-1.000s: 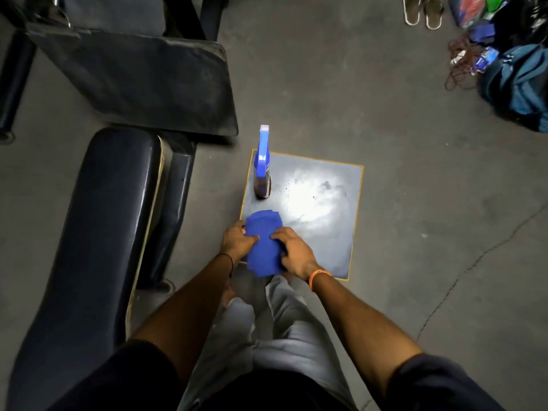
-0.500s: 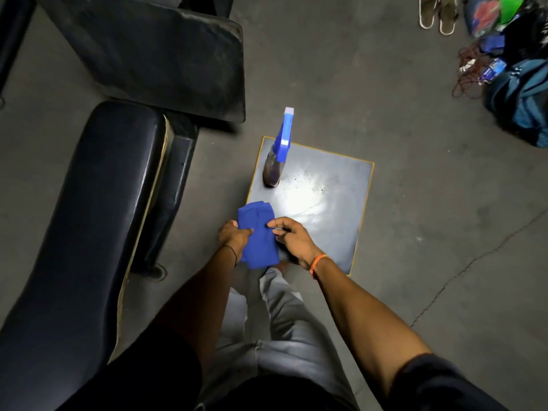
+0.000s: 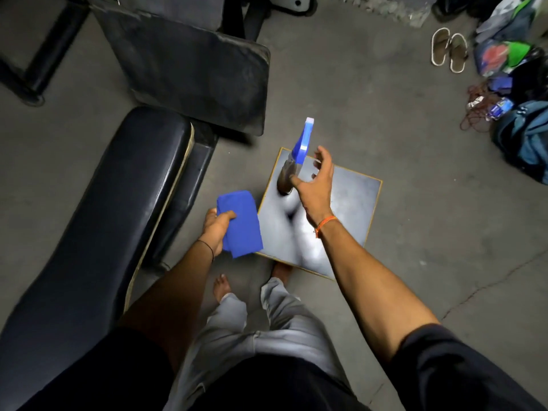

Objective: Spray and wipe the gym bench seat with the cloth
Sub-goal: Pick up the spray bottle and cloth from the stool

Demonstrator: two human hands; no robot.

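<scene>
Nearest to us, our left hand (image 3: 216, 229) is closed around the folded blue cloth (image 3: 239, 222), thumb on top and fingers underneath, holding it low over the floor just beside the left edge of the grey floor tile (image 3: 353, 209). The cloth is the only thing it grips.

A little further out, our right hand (image 3: 315, 180) is open, fingers spread and curled as if to wrap something, and holds nothing yet. The spray bottle (image 3: 292, 164) stands on the near-left corner of the tile, immediately to the left of this hand: the thumb looks to be at or touching its dark body, though we cannot tell for certain. The bottle's long axis runs upward, seeming to tip away from us in this wide view, with the blue trigger head at the top. The right hand is clearly the nearer one, so we judge the grasp will close sideways around the body below the head.

The bench seat (image 3: 98, 232), long and dark, stretches along our left, beyond the cloth hand, its length running from near us to far. It looks unsprayed so far.
</scene>
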